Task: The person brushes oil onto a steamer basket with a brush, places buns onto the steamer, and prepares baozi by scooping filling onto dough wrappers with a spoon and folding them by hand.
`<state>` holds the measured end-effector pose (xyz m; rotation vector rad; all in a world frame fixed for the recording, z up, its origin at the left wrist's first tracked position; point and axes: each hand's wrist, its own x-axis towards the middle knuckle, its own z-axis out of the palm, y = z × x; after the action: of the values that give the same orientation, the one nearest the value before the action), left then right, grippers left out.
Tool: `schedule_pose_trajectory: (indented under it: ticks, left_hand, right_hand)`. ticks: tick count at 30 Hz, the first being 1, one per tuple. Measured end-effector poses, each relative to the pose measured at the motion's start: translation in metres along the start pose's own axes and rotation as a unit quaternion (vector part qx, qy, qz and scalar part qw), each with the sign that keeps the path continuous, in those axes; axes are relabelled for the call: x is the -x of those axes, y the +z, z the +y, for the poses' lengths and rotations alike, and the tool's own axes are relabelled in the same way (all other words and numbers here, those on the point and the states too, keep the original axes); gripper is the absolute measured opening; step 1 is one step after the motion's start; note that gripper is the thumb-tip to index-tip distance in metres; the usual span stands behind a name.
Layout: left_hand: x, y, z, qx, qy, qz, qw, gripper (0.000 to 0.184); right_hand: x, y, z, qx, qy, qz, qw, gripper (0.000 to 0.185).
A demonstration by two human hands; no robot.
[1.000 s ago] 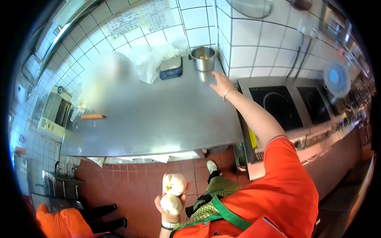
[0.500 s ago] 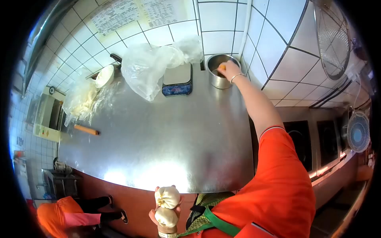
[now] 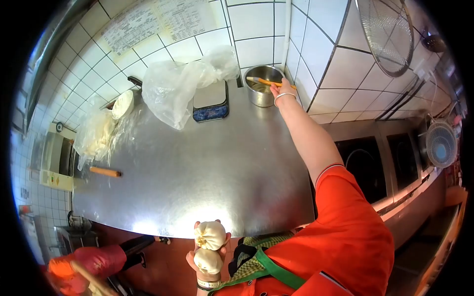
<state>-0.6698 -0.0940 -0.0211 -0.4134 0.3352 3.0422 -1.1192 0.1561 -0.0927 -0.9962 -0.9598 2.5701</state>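
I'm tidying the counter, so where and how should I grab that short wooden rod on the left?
Probably grip the wooden rod around its middle, from above on your near side, pinching across its width: it is slim, lies roughly crosswise, and the plastic bag sits beyond it.

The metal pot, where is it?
In the head view, the metal pot is above centre, slightly right, on the table, by the right hand and right of the kitchen scale.
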Motion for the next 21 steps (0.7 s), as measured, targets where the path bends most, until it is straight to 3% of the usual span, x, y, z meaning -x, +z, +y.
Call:
schedule_pose_trajectory:
  ticks: [2,4,9,12,15,16,18,21]
  left_hand:
    - [0.007,-0.006,0.003,-0.007,0.001,-0.006,1.000,0.078]
    - [0.015,-0.014,0.007,-0.025,-0.032,-0.061,0.997,0.076]
    - [0.029,-0.018,0.015,-0.042,-0.087,-0.085,0.992,0.076]
    - [0.029,-0.032,0.019,-0.001,-0.141,-0.054,0.988,0.072]
    - [0.004,-0.030,0.014,-0.051,-0.158,-0.032,0.986,0.061]
    - [-0.007,-0.031,0.009,-0.039,-0.166,-0.049,0.984,0.062]
    - [-0.015,-0.032,-0.003,0.031,-0.227,-0.089,0.969,0.063]
    - [-0.008,-0.022,-0.039,0.021,-0.284,-0.171,0.943,0.064]
  right_hand:
    - [0.008,-0.002,0.000,-0.084,0.044,0.054,0.994,0.046]
    - [0.015,-0.011,-0.001,-0.126,0.062,0.065,0.988,0.049]
    - [0.057,-0.023,-0.022,-0.255,0.091,0.096,0.958,0.056]
    - [0.110,-0.040,-0.040,-0.293,0.092,0.056,0.950,0.056]
    - [0.169,-0.091,-0.051,-0.306,0.116,-0.081,0.942,0.052]
    - [0.202,-0.111,-0.056,-0.296,0.118,-0.151,0.936,0.050]
    - [0.280,-0.156,-0.073,-0.289,0.130,-0.162,0.935,0.049]
    - [0.362,-0.234,-0.091,-0.291,0.103,-0.183,0.933,0.049]
